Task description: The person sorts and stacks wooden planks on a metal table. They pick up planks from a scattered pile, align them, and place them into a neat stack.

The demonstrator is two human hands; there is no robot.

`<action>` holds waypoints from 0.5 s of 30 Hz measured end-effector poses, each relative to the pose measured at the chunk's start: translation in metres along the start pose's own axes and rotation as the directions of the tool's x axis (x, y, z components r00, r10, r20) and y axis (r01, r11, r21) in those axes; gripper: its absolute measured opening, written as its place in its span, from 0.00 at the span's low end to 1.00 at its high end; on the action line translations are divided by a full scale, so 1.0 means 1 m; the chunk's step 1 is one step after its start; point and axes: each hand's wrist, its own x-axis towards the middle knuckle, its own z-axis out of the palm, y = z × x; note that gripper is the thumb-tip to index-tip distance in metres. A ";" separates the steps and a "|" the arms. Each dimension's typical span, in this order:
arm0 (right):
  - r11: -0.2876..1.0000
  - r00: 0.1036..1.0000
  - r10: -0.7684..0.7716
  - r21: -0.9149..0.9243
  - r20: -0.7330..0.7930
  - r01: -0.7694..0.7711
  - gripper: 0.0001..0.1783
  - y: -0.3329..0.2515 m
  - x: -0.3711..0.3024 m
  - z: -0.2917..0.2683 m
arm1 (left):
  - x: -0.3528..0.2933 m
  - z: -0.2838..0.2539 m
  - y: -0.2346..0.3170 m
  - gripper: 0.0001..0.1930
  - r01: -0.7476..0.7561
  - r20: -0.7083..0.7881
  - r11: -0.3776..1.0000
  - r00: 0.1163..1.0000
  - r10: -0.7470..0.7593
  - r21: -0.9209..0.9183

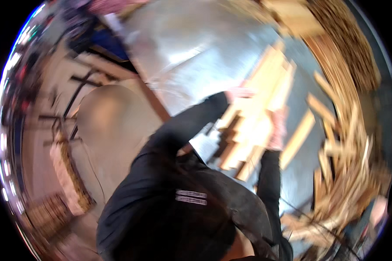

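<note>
A bundle of pale wooden strips [259, 106] lies slantwise over the shiny metal tabletop [174, 56], its near ends uneven and close to my body. Along the left side of the bundle, my left hand [241, 92] is closed against the wood. My right hand [278, 127] grips the opposite side, a little nearer to me. Motion smears both hands, and the strips partly hide the fingers. Just right of my right hand, a single loose strip [298, 138] rests on the metal.
A heap of loose wooden strips [342, 169] runs down the right side. Long stacked strips [331, 61] and a pale board [294, 17] are at the far right. On the left floor lie a bundle of wood [48, 213] and a long pale piece with a rough edge [69, 178].
</note>
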 end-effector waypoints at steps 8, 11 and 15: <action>0.758 0.997 0.070 -0.652 0.032 -0.032 0.47 0.097 -0.098 -0.064 | -0.162 0.007 -0.087 0.49 0.505 -0.166 0.793 0.862 -0.478 0.340; 0.662 0.999 0.042 -0.748 -0.029 -0.049 0.41 0.088 -0.110 -0.067 | -0.142 0.002 -0.043 0.40 0.585 -0.281 0.434 0.763 -0.582 0.685; 0.625 1.000 0.023 -0.781 0.004 -0.011 0.37 0.094 -0.098 -0.054 | -0.135 -0.009 -0.059 0.38 0.610 -0.282 0.768 0.785 -0.552 0.195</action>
